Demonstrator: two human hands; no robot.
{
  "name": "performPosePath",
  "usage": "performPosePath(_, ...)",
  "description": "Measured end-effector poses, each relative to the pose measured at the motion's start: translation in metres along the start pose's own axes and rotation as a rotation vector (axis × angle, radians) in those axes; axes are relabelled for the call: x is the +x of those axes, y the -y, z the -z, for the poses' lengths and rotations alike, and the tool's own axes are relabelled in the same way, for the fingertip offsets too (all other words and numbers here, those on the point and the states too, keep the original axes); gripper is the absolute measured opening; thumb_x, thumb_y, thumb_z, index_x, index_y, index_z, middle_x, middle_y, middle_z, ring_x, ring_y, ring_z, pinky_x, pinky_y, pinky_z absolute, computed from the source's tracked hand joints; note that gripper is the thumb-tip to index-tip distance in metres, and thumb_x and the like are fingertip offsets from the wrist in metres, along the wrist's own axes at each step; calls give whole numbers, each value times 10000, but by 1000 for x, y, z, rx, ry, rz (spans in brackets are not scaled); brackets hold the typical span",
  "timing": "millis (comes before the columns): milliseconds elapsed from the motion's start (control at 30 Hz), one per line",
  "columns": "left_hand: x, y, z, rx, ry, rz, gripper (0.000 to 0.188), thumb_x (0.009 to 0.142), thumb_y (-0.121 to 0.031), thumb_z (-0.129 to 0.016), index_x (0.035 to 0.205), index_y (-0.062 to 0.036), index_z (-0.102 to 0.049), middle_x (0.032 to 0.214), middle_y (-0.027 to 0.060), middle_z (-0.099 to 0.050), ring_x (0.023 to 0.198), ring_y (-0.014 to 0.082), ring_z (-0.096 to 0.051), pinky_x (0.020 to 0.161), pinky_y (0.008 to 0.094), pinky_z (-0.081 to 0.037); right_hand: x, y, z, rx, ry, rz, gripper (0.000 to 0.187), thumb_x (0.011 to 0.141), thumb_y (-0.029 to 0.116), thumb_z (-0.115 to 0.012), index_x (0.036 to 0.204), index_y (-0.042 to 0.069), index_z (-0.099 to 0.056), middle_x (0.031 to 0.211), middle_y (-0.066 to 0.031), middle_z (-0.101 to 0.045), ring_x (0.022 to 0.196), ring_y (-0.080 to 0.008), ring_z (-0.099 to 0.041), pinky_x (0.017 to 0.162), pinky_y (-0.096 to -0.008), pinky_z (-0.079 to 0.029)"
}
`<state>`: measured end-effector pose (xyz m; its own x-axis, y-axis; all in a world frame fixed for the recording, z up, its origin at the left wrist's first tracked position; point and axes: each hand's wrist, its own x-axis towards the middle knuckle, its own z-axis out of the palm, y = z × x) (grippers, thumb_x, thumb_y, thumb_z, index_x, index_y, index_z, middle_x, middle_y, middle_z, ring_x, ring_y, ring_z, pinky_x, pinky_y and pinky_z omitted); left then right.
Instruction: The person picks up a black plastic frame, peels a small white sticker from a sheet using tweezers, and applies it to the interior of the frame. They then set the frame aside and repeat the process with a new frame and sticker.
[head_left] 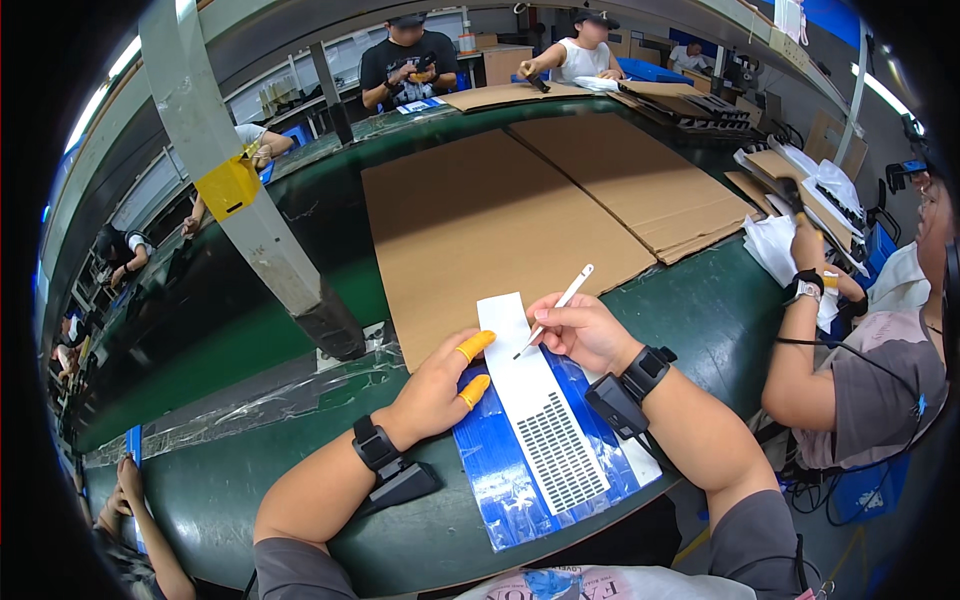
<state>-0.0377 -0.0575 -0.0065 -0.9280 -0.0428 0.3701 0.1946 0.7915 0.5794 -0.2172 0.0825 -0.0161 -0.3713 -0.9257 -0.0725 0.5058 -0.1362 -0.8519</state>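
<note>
My right hand (592, 335) is closed around a slim white stylus-like pen (573, 289), its dark tip pointing down at the blank upper part of a long white sheet (503, 318). Rows of small dark rectangular labels (562, 450) cover the sheet's lower part. Yellow finger cots sit on the thumb and index finger of my left hand (428, 392). That hand is open, with its index fingertip on the sheet's left edge and its thumb over the board. Beneath the sheet lies a blue board (490, 485) covered with clear tape.
Large flat cardboard (480, 220) lies beyond my hands on the green table (700, 320). A grey metal post (260, 240) rises at left. At right, a co-worker's hand (808, 245) is beside white bags (770, 245) and stacked parts. Other people work along the far side.
</note>
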Motion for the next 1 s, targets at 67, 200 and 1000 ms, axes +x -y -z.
performPosePath(67,0,0,0,-29,2,25,411,735,-23,-550,1128,-4,-430,1126,145,-427,1015,264,-459,855,311,-383,0,0,0,-5,0,3,103,788,87,-545,841,0,-556,688,-113,-595,513,-78,-512,447,-163,-387)
performPosePath(200,0,0,0,-2,18,42,391,744,-41,-548,1118,6,-442,1146,147,-405,1045,269,-436,876,311,-370,0,0,0,-5,4,5,103,788,88,-545,842,1,-557,687,-111,-596,509,-77,-512,446,-161,-387)
performPosePath(1000,0,0,0,-47,3,35,354,742,-16,-545,1081,30,-454,1090,129,-418,904,218,-487,806,281,-406,-2,1,-3,-5,-13,2,100,783,94,-560,825,3,-558,680,-114,-593,500,-74,-506,439,-159,-381)
